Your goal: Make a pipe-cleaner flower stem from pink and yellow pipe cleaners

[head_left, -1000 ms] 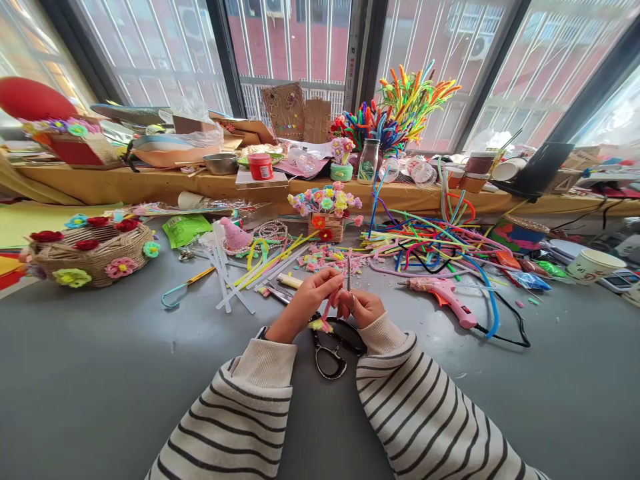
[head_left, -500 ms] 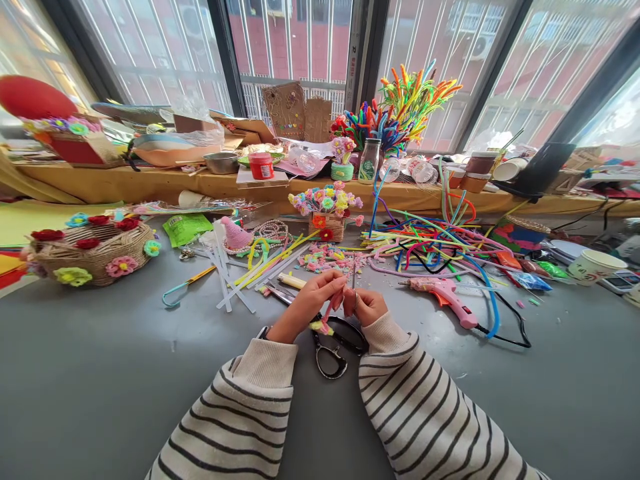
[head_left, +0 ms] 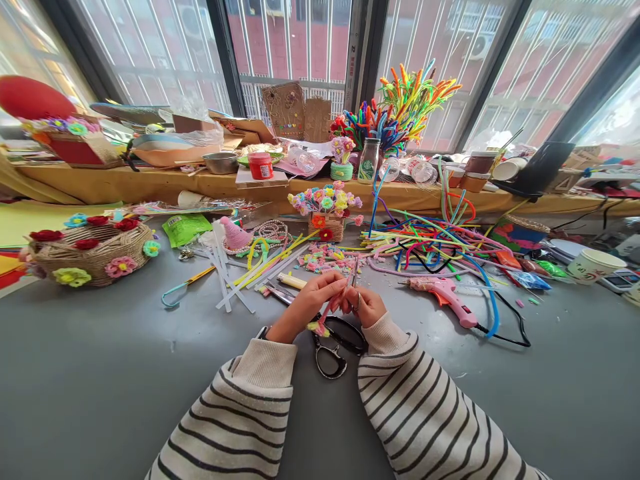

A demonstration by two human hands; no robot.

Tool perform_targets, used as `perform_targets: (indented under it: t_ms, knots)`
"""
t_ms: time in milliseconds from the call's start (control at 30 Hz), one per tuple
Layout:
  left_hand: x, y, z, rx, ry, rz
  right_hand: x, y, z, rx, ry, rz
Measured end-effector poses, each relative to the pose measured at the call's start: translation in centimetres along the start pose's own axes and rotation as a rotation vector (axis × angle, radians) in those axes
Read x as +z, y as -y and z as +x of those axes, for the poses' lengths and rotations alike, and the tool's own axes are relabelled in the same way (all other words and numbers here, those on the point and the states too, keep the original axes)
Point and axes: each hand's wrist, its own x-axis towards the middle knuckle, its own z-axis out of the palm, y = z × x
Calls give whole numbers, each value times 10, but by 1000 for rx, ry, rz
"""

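Observation:
My left hand [head_left: 311, 300] and my right hand [head_left: 367, 305] meet over the grey table [head_left: 100, 373], both in striped sleeves. Their fingers are pinched together on a thin pink pipe cleaner stem [head_left: 327, 308] that runs down to a small pink and yellow flower [head_left: 319, 328] hanging under my left hand. A thin end of the stem sticks up between the fingertips. Black-handled scissors [head_left: 330, 353] lie on the table right under my hands.
A pink glue gun [head_left: 445, 297] with a black cord lies to the right. Behind it spreads a heap of coloured pipe cleaners [head_left: 430, 243]. A woven basket with flowers [head_left: 93, 253] stands at the left, a flower pot [head_left: 327, 213] behind my hands, a paper cup [head_left: 593, 265] far right.
My fingers have shifted slightly along the stem and the small flower has turned a little. Nothing else on the table has moved.

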Motion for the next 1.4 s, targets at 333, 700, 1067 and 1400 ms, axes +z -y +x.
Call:
perform_targets:
  t_ms: [333,700,1067,1400]
  knots:
    - [3,-4,-1,18,-90,-5,1,-2,1,-18,8,-71]
    - [1,-2,-1,44,-92,23,3,4,0,-62,85,-97]
    - [0,0,1,0,-78,1,3,5,-1,-72,99,-27]
    - [0,-1,0,-12,-24,-30,2,2,0,-76,86,-25]
